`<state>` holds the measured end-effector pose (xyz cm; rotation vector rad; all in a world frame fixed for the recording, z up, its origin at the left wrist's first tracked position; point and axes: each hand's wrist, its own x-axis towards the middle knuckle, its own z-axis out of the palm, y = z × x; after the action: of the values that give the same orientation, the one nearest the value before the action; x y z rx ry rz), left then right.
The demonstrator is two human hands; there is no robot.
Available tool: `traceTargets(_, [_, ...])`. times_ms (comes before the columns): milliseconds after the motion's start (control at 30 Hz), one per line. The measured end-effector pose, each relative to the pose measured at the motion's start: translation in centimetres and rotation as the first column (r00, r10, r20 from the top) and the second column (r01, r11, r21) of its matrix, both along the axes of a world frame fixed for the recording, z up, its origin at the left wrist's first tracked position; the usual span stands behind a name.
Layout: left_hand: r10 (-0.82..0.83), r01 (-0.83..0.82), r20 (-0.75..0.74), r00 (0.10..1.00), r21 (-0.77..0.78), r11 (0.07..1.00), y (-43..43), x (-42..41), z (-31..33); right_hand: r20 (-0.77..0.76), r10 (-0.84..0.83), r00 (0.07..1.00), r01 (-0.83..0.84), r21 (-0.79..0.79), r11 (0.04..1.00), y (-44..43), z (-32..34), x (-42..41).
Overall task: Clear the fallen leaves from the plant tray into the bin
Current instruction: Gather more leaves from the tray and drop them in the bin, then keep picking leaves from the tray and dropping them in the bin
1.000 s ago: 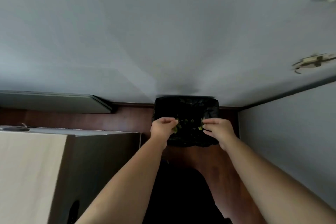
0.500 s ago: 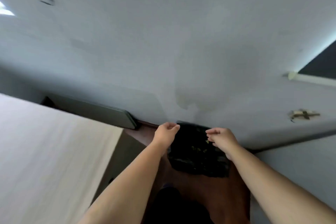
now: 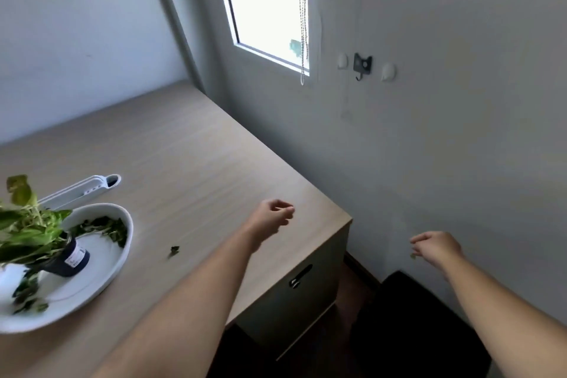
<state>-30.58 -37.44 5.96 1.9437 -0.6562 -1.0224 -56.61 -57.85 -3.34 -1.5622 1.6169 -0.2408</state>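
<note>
Two bare hands are hanging in the air. Left hand [image 3: 274, 214] is curling loosely over the table [image 3: 196, 156], holding nothing. Right hand [image 3: 435, 247] is pinching a tiny leaf bit [image 3: 413, 256]. Far to their left, leaves [image 3: 104, 228] are lying in the white tray [image 3: 101, 279].

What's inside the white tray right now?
In the white tray a dark jar leans with the leafy plant in it. Fallen leaves lie along the far rim and at the near left. The plant covers the tray's left part.
</note>
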Motion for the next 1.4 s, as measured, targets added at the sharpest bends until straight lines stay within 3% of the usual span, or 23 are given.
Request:
traceTargets(100, [0.035,-0.035,-0.017,0.999,0.023,0.999,1.9,1.4,-1.1,-0.078,-0.015,0.997,0.01,-0.063,0.998,0.2,0.0,-1.2])
traceTargets(233, [-0.042,0.044,-0.017,0.999,0.095,0.994,0.1,-0.7,-4.7,-0.101,-0.088,0.991,0.078,-0.105,0.991,0.2,-1.2,-3.1])
traceTargets(367, [-0.251,0.222,0.175,0.952,0.166,0.961,-4.1,-4.7,-8.5,-0.085,-0.161,0.983,0.15,-0.127,0.98,-0.2,-3.7,-4.7])
traceTargets(400, [-0.327,0.267,0.294,0.898,0.224,0.937,-5.1,-5.4,-9.1,-0.095,-0.16,0.982,0.145,-0.148,0.978,-0.1,-4.2,-4.9])
traceTargets(500, [-0.513,0.32,0.587,0.627,0.407,0.856,-7.5,-6.8,-10.7,-0.088,-0.174,0.981,0.148,-0.243,0.959,-0.2,-6.3,-5.4])
traceTargets(600, [-0.46,0.271,0.734,0.5,0.372,0.888,-8.5,-7.1,-12.1,-0.04,-0.205,0.978,0.182,-0.319,0.93,0.5,-9.1,-6.3])
traceTargets(667, [-0.432,0.261,0.796,0.424,0.349,0.9,-8.4,-7.1,-13.1,-0.054,-0.196,0.979,0.178,-0.242,0.954,0.6,-11.4,-7.7])
traceTargets(767, [-0.44,0.253,0.817,0.371,0.367,0.895,-7.9,-6.9,-14.1,-0.152,-0.086,0.985,0.092,0.033,0.995,0.5,-13.5,-9.5])
traceTargets(933, [-0.45,0.26,0.804,0.388,0.373,0.891,-8.0,-6.9,-13.6,-0.087,-0.132,0.987,0.132,-0.01,0.991,0.7,-12.7,-10.2])
traceTargets(1000, [-0.449,0.282,0.782,0.433,0.355,0.891,-7.7,-6.8,-13.1,-0.06,-0.105,0.993,0.103,-0.029,0.994,1.1,-11.6,-9.8])
traceTargets(1100, [-0.476,0.329,0.691,0.544,0.346,0.878,-6.1,-6.3,-12.1,-0.081,0.09,0.993,-0.094,-0.056,0.994,2.8,-9.3,-7.1])
traceTargets(1233, [-0.513,0.334,0.59,0.623,0.393,0.857,-1.1,-3.8,-10.8,-0.082,0.361,0.929,-0.366,-0.072,0.928,6.6,-6.0,0.3])
traceTargets(1400, [-0.341,0.13,0.524,0.78,0.398,0.908,7.9,1.9,-8.5,0.003,0.632,0.775,-0.616,-0.222,0.756,11.4,-0.6,12.8])
